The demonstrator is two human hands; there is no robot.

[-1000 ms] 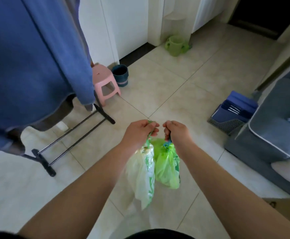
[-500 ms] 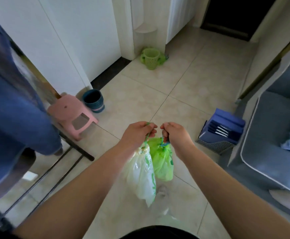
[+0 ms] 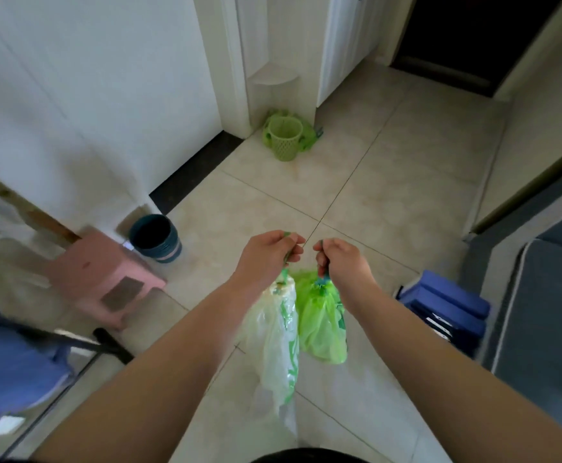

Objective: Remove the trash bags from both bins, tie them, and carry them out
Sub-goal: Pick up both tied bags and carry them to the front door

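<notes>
The white bag (image 3: 274, 342) and the green bag (image 3: 321, 319) hang side by side, touching, above the floor in front of the person. Both necks are gathered at the top. The left hand (image 3: 266, 259) pinches the white bag's neck in curled fingers, and the right hand (image 3: 343, 262) grips the green bag's neck the same way. The step in hand looks like the carry out. To do it well, hold each neck firmly above its knot, let the bags hang clear of the legs, and walk them down the open strip of tiles without swinging them, as thin plastic may tear.

The floor (image 3: 389, 182) is pale tile with thin joints. A green bin (image 3: 284, 138) stands ahead at a white corner, and a blue bin (image 3: 156, 238) stands to the left just beside a pink stool (image 3: 105, 275). A blue box (image 3: 446, 309) and a grey sofa (image 3: 547, 312) lie to the right. A dark doorway (image 3: 466, 35) opens far ahead.
</notes>
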